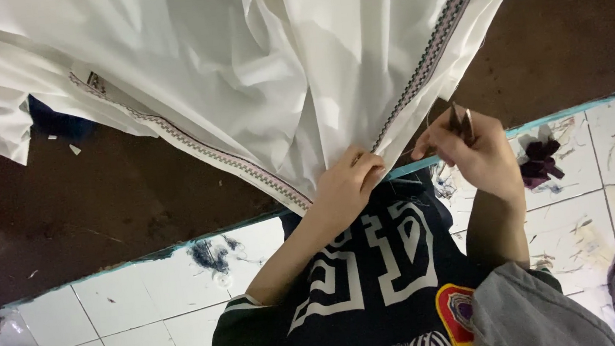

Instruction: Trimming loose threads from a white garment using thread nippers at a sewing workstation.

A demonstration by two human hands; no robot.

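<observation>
Dark brown worktable [103, 206] | left hand [345, 184] pinches white trimmed cloth [239, 68] | right hand [480, 154] closed around small metal snips [460, 121]

Dark brown table [138, 188] with a thin teal front edge, running diagonally across the view. On it: a big white cloth [239, 68] bunched in folds, with patterned woven trim strips [209, 153] along its edges, one corner hanging over the table edge. A dark blue item [58, 122] pokes out from under the cloth at left, small white scraps beside it. White tiled floor [142, 321] below, littered with thread bits and a purple fabric scrap [540, 160] at right.
</observation>
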